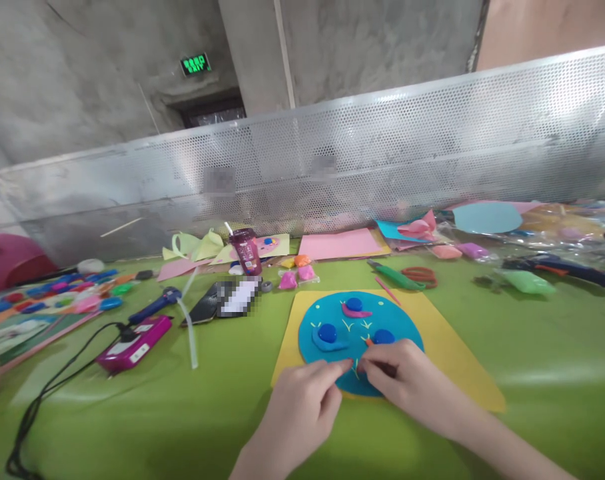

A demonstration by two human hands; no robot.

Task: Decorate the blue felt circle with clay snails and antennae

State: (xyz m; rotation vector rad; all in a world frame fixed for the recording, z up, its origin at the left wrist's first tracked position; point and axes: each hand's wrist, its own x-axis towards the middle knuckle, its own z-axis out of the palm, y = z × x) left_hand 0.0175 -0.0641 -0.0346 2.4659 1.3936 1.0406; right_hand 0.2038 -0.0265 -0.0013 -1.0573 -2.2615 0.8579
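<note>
A blue paper circle lies on a yellow sheet. Clay snails with dark blue shells are on it: a pink one, a light blue one and an orange one partly covered by my right hand. Small yellow-green clay strips form grass-like marks among them. My left hand reaches in with its index finger stretched out, its tip beside another thin strip near the circle's lower edge. Across from it, my right hand pinches thumb and fingers together; what is between them is hidden.
Scissors and a pink stick lie beyond the sheet. Small clay packets, a purple cup and a phone stand or lie farther left. A magenta power strip trails a black cable. A perforated metal panel rises behind.
</note>
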